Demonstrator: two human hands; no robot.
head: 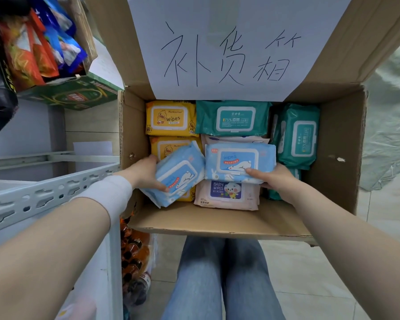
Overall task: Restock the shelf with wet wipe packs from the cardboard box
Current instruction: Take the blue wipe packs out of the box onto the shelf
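Far left: perforated grey steel shelf rail (44,195), with glossy, crinkled snack bags (32,49) above. Just right of the rail, left grip (146,172) reaching into the corrugated cardboard box (337,158), thumb on top and fingers beneath a soft, pillowy light-blue wipes pack (178,174), tilted over the near-left corner. Behind, along the left wall, flat yellow duck-print packs (171,117) with rounded rectangular lids. At the middle, second light-blue pack (239,161), level, overlapping a pink baby-wipes pack (226,192). Toward the far wall, teal alcohol-wipes pack (233,117), under a white paper sheet (229,42) with handwritten characters on the raised flap. Right grip (277,179) clasping the second pack's near-right edge, thumb on the film. By the right wall, another teal pack (298,137) on edge.
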